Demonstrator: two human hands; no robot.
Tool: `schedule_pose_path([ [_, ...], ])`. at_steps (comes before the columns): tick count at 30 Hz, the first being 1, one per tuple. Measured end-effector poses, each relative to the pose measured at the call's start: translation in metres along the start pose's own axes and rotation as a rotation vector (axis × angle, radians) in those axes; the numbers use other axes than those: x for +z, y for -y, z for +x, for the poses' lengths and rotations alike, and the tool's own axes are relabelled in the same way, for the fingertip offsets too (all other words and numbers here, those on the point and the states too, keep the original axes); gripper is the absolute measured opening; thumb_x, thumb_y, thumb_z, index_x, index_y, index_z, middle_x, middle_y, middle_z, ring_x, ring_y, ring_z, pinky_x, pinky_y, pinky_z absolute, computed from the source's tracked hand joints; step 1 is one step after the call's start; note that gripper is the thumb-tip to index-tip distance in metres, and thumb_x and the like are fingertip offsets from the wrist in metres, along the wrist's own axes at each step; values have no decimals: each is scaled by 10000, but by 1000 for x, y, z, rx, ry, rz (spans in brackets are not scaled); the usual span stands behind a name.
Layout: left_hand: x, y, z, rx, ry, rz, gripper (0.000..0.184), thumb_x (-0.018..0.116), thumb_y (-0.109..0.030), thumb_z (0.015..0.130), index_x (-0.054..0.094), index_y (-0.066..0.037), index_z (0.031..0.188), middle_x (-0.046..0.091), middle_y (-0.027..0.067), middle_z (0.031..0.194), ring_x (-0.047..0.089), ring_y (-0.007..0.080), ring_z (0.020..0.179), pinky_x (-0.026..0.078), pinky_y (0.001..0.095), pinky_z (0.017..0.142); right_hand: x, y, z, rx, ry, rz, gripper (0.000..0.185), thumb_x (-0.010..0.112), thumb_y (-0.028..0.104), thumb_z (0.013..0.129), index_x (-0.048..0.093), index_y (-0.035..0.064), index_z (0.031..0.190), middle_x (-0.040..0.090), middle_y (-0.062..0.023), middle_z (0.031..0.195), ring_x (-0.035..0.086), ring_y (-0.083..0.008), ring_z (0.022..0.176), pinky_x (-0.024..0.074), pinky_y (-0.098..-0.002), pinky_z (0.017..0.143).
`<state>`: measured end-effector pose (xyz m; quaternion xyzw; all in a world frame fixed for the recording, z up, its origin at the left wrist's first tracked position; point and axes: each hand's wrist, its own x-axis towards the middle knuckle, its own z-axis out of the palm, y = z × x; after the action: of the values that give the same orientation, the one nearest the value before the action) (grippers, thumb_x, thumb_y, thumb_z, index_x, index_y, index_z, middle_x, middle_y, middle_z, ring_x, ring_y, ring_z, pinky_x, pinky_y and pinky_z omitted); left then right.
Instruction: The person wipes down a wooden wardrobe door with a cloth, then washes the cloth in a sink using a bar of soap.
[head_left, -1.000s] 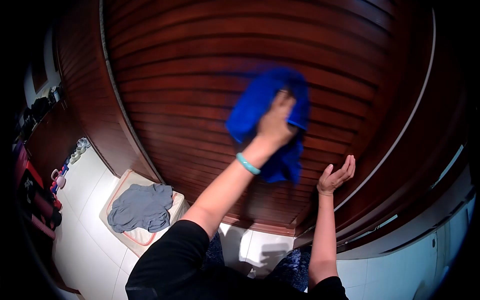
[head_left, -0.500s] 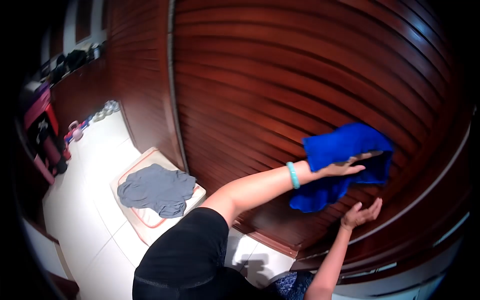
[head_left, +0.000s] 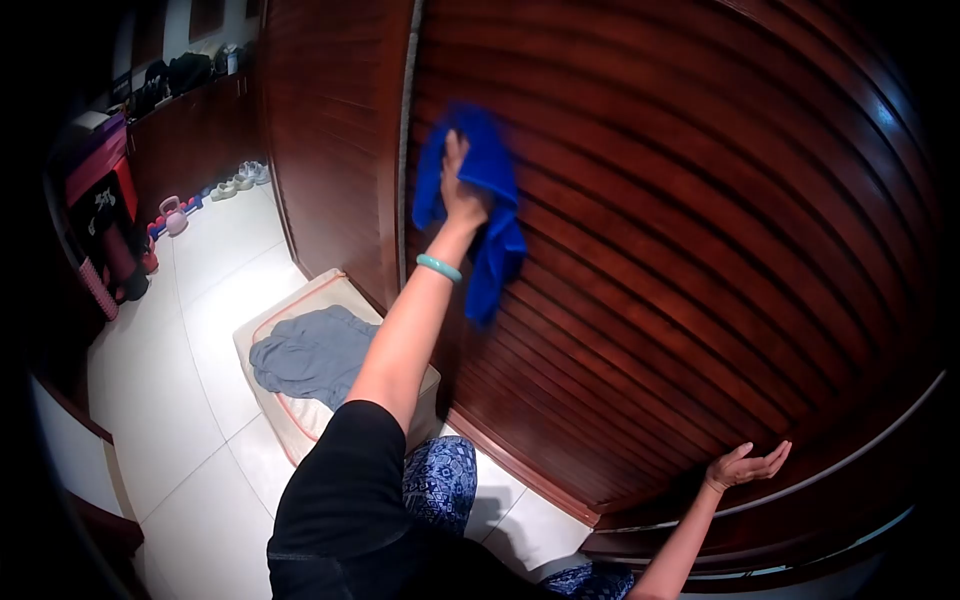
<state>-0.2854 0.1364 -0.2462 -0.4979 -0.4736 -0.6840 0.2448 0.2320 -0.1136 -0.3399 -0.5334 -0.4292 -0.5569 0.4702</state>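
My left hand (head_left: 464,190) presses a blue cloth (head_left: 492,240) against the slatted dark-red wooden door (head_left: 620,230), near the door's left edge. Part of the cloth hangs down below the hand, and its upper part is blurred. A turquoise bangle (head_left: 439,267) circles my left wrist. Low on the right, my right hand (head_left: 748,467) is empty, its fingers extended beside the lower right part of the door; whether it touches the wood I cannot tell.
A grey garment (head_left: 315,352) lies on a beige box (head_left: 300,430) at the lower left. Farther back on the tiled floor (head_left: 160,380) are a pink kettlebell (head_left: 174,218) and shoes (head_left: 240,182). A cabinet (head_left: 190,130) carries several items.
My left hand has swept the blue cloth from the door's lower right to its left edge. The view has turned left. My right hand remains open near the door's lower right.
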Motion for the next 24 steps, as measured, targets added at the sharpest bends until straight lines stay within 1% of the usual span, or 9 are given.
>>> schedule_pose_path([
  [1, 7, 23, 3, 15, -125, -135, 694, 578, -311, 819, 287, -29, 1383, 458, 217, 1314, 486, 396, 1136, 375, 439, 970, 0, -1, 0, -1, -3, -12, 539, 393, 327, 953, 352, -52, 1334, 360, -175, 1362, 369, -310, 1240, 306, -410, 1016],
  [2, 4, 32, 8, -114, -87, -41, 767, 580, -329, 829, 193, -20, 1415, 466, 200, 1318, 457, 369, 1184, 324, 417, 1011, 0, 0, 1, -1, -4, -10, 541, 387, 337, 957, 354, -52, 1331, 364, -177, 1359, 368, -307, 1240, 304, -407, 1016],
  [3, 1, 43, 17, -329, -46, -343, 716, 557, -309, 849, 225, 6, 1400, 446, 185, 1343, 421, 353, 1227, 309, 420, 1027, -1, 1, 2, -4, -5, -10, 541, 387, 337, 957, 354, -52, 1331, 364, -177, 1359, 368, -307, 1240, 304, -407, 1016],
  [6, 14, 73, 13, -245, -68, -234, 655, 516, -311, 875, 267, 8, 1390, 416, 174, 1373, 402, 325, 1254, 303, 410, 1038, 0, 3, 3, -8, -16, 4, 542, 384, 344, 958, 357, -51, 1329, 368, -176, 1358, 368, -305, 1242, 300, -406, 1018],
  [8, 37, 106, -4, -194, 71, 360, 612, 470, -336, 898, 302, -6, 1386, 392, 160, 1396, 399, 304, 1262, 303, 402, 1044, 0, 0, 0, -1, -10, -4, 549, 386, 352, 956, 357, -49, 1330, 370, -176, 1357, 365, -304, 1244, 296, -404, 1019],
  [9, 45, 117, -14, -192, 72, 366, 612, 470, -336, 898, 302, -6, 1386, 392, 160, 1396, 399, 304, 1262, 303, 402, 1044, 1, 1, 1, 2, -6, 0, 549, 386, 352, 956, 357, -49, 1330, 370, -176, 1357, 365, -304, 1244, 296, -404, 1019],
  [13, 49, 103, -23, -331, 69, 516, 632, 453, -390, 901, 306, -22, 1393, 351, 141, 1432, 352, 297, 1303, 287, 417, 1058, 0, 0, 1, 13, 1, -16, 550, 384, 360, 954, 365, -44, 1328, 376, -170, 1354, 377, -306, 1237, 298, -403, 1019],
  [17, 23, 41, -8, -472, -112, 104, 663, 488, -378, 889, 277, -13, 1401, 278, 167, 1464, 279, 310, 1345, 238, 446, 1085, 0, 3, 0, 54, 3, -12, 546, 396, 350, 940, 365, -39, 1321, 381, -183, 1350, 377, -319, 1232, 294, -422, 1024],
  [24, 17, -57, -54, -62, -111, 68, 643, 528, -254, 863, 268, 18, 1385, 202, 268, 1456, 210, 399, 1351, 186, 499, 1093, -2, 5, 0, 80, 19, 53, 538, 398, 337, 942, 367, -45, 1321, 377, -192, 1340, 359, -330, 1234, 283, -429, 1033],
])
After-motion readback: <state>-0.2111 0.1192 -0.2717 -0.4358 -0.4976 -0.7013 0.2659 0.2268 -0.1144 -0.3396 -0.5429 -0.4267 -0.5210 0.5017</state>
